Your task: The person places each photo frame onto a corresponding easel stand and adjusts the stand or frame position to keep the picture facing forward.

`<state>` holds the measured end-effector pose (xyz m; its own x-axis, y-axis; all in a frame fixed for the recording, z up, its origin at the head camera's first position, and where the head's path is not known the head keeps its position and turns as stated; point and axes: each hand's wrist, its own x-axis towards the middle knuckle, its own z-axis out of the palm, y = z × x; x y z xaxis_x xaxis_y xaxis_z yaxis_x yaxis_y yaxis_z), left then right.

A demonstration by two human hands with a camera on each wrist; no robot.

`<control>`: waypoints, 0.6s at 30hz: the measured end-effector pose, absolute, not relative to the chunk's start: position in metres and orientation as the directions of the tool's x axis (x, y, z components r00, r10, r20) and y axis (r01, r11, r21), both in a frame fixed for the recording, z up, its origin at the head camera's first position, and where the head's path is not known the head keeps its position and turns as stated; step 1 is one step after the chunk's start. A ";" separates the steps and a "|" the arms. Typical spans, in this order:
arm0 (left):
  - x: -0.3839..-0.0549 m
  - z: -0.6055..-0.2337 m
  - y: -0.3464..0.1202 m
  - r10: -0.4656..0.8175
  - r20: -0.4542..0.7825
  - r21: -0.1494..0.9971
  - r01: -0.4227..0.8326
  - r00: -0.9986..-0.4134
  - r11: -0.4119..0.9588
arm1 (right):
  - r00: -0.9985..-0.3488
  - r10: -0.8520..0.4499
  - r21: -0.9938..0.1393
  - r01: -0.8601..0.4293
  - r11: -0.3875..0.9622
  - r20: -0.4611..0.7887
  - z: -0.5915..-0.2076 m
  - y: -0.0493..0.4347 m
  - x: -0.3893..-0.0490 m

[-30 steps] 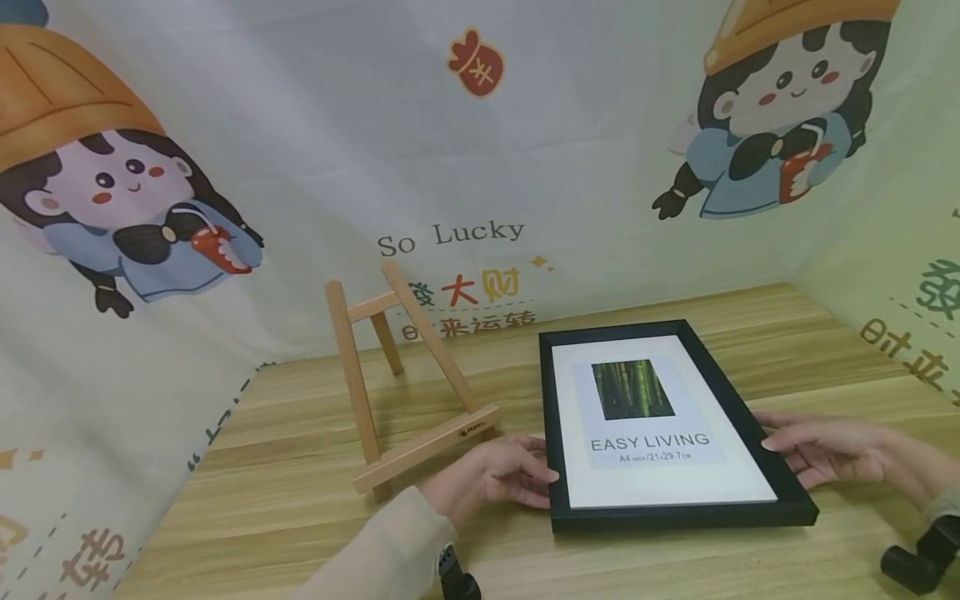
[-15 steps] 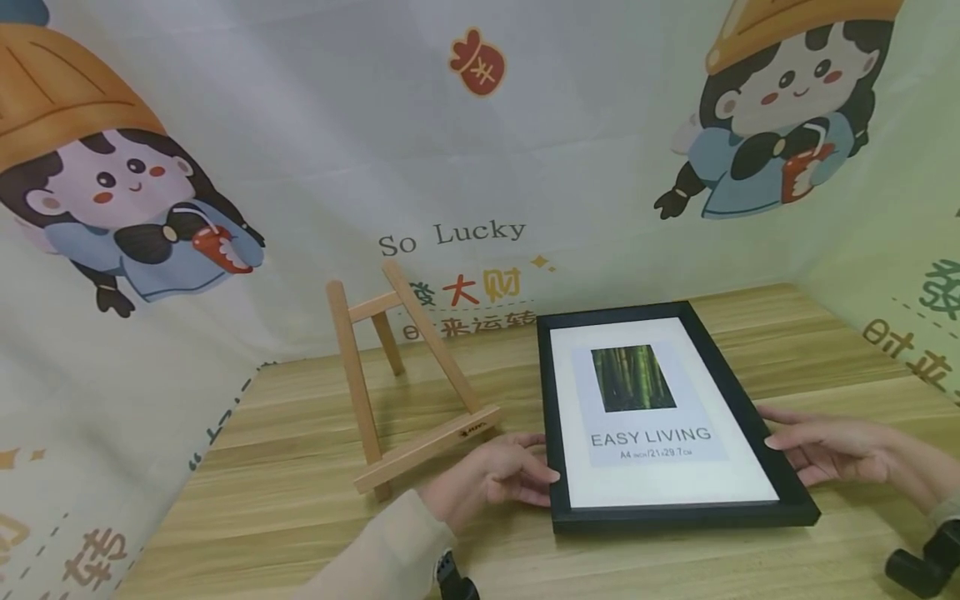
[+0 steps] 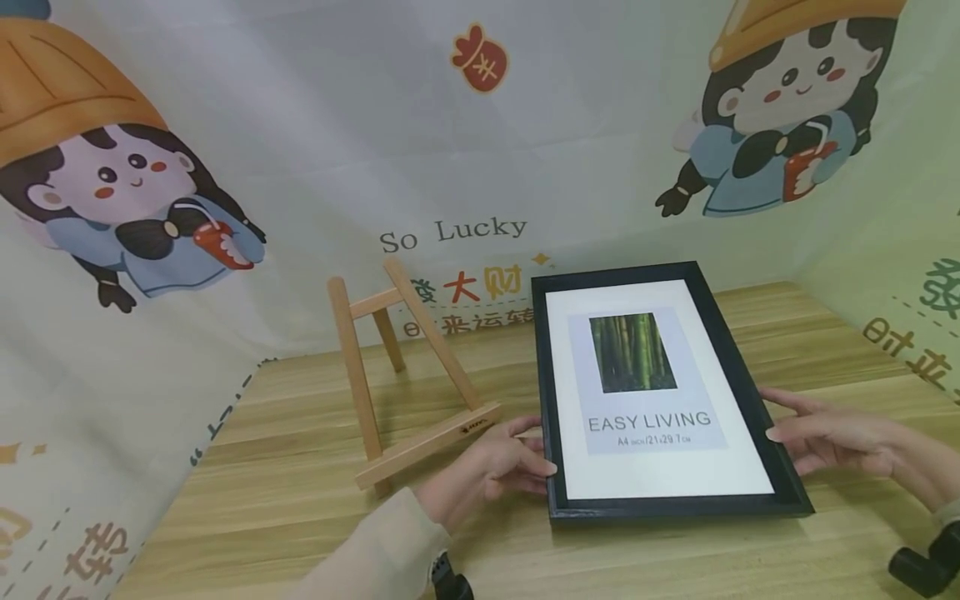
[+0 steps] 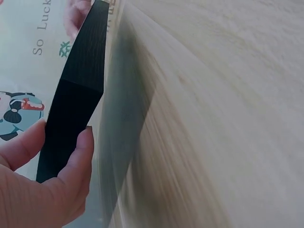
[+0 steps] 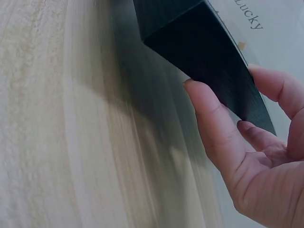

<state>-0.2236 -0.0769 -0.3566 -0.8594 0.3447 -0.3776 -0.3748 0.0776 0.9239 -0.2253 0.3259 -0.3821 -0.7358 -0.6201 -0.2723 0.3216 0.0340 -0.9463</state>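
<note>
A black picture frame (image 3: 652, 404) with a bamboo print and "EASY LIVING" lettering is held between both hands, its far end tilted up. On its left side, the left hand (image 3: 498, 462) pinches the edge, thumb on the front and fingers behind. The right hand (image 3: 840, 437) grips the opposite edge the same way. In the left wrist view, the dark side of the frame (image 4: 71, 109) stands over its shadow. The right wrist view shows the frame's corner (image 5: 199, 52) above the wood, fingers on both faces. A small wooden easel (image 3: 427, 446) stands left of the frame.
The wood-grain table (image 3: 262, 500) runs back to a printed cloth backdrop (image 3: 337, 167) with cartoon figures. More cloth (image 3: 900, 275) borders the right side. The easel's lower ledge lies close to the left hand and frame.
The frame's far end has risen steadily, so it leans more upright and now overlaps the backdrop. Both hands keep their hold and have shifted up slightly. The easel stays put.
</note>
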 end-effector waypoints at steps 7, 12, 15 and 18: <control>-0.222 -0.354 -0.079 0.330 -0.313 0.949 -0.304 -0.891 0.079 | -0.785 -0.570 -0.966 0.247 0.071 -0.242 -0.376 0.325 -0.226; -0.223 -0.352 -0.080 0.325 -0.278 0.960 -0.270 -0.904 0.070 | -0.827 -0.517 -0.975 0.171 0.144 -0.221 -0.373 0.323 -0.226; -0.222 -0.351 -0.080 0.322 -0.255 0.967 -0.247 -0.912 0.067 | -0.837 -0.509 -0.978 0.143 0.152 -0.202 -0.371 0.323 -0.226; -0.221 -0.351 -0.080 0.325 -0.221 0.975 -0.212 -0.920 0.062 | -0.845 -0.501 -0.980 0.120 0.158 -0.184 -0.369 0.322 -0.224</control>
<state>-0.2214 -0.0804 -0.3506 -0.9197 0.3246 -0.2207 -0.2120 0.0624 0.9753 -0.2243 0.3215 -0.3690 -0.8454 -0.5012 -0.1845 0.1201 0.1582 -0.9801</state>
